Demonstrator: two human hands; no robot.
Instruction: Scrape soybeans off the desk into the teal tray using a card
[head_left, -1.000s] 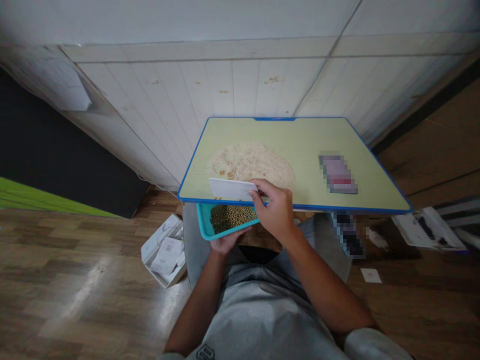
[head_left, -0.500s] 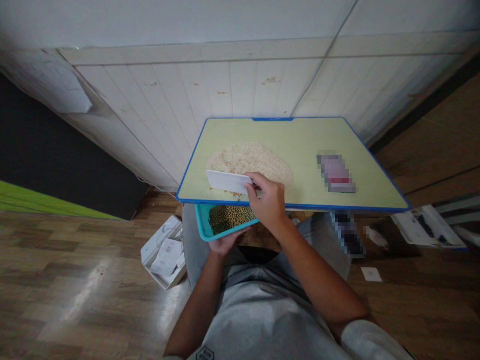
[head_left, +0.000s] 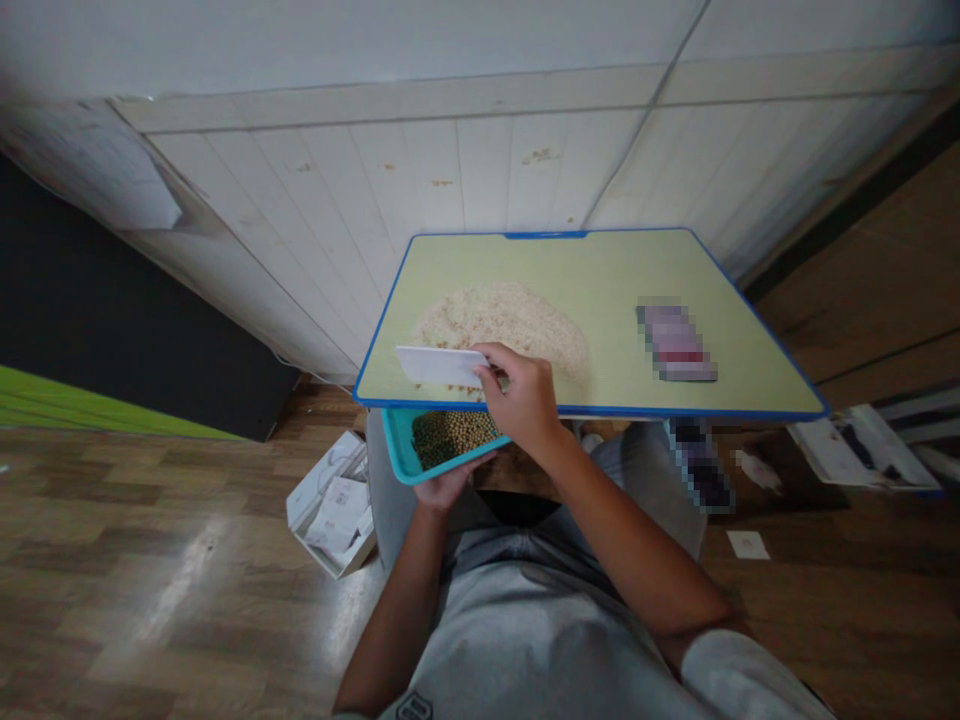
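My right hand (head_left: 525, 392) pinches one end of a flat white card-like scraper (head_left: 441, 366), held on edge over the near left part of the board. Behind the scraper spreads a heap of pale grains (head_left: 517, 315), like rice, with some brownish beans at its near side. My left hand (head_left: 446, 487) grips a turquoise tray (head_left: 399, 455) from below, just under the board's front edge. Inside the tray lie yellowish beans (head_left: 469, 430) and dark green beans (head_left: 435, 443). My right hand hides the tray's right end.
The yellow-green board (head_left: 600, 265) with a blue rim stands against a white panelled wall (head_left: 420, 180). A blurred-out flat object (head_left: 677, 342) lies on its right side. An open white box (head_left: 341, 515) sits on the floor at left; a white paper square (head_left: 748, 545) lies at right.
My right hand and the scraper have shifted a little to the left. The tray in my left hand has also moved slightly left.
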